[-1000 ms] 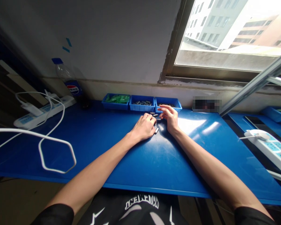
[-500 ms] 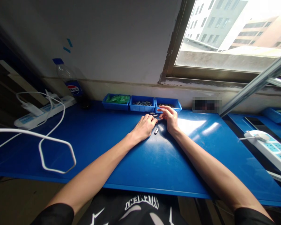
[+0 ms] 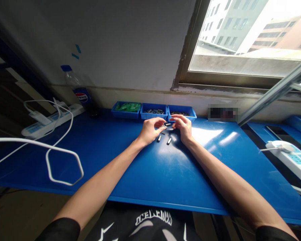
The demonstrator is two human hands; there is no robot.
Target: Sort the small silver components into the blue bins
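Several small oblong pieces (image 3: pixel 169 141) on glossy blue tabletop (image 3: pixel 170 177); hands (image 3: pixel 149 131) curled, grip unclear.

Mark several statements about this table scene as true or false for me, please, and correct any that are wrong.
1. Three blue bins stand in a row along the back of the blue table. True.
2. Two small black-and-silver pieces lie apart from each other on the table. True.
3. The left hand grips the Pepsi bottle. False: the left hand is beside the small pieces, opposite the right hand.
4. The leftmost bin holds green items. True.
5. The Pepsi bottle stands to the right of the bins. False: the bottle stands to their left.
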